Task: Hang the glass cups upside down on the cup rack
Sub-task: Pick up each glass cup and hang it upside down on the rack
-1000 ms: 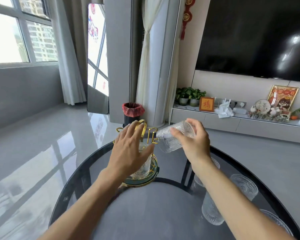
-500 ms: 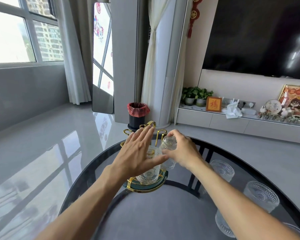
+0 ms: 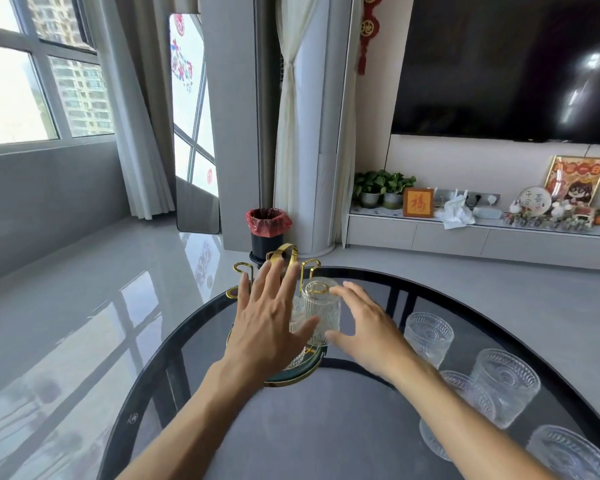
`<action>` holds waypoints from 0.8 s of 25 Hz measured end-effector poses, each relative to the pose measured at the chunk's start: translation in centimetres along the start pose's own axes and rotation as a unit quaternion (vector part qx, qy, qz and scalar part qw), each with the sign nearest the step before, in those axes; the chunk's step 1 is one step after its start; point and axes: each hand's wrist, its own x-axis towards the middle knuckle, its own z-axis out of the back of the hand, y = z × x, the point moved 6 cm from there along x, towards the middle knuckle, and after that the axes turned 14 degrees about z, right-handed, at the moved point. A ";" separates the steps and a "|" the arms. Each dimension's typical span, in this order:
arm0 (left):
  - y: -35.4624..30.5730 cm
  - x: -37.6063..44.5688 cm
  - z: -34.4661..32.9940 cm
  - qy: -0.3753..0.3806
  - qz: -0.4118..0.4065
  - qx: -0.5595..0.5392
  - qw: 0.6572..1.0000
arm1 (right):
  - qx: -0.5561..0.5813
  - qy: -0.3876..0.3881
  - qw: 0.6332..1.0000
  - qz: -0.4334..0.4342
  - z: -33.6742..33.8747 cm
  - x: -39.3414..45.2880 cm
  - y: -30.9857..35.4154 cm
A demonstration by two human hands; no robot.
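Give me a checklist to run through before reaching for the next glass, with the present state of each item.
1. Upside-down cup sits over a gold peg of the rack: ok, peg tip shows through its base.
2. Right hand has let go of that cup: ok, fingers open beside it.
3. Left hand is off the rack: cannot tell, it covers the rack's near side.
4. Free pegs remain: ok, bare gold hooks show at the back.
5. Cups left on the table: ok, several to the right, nearest one upright.
6. Cup behind the left hand is seated: cannot tell.

Head-worn view, forward and downward
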 end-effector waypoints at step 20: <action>-16.5 -11.8 -15.0 0.206 0.152 -0.287 0.923 | 0.086 -0.315 0.938 -0.119 4.0 -24.4 -1.8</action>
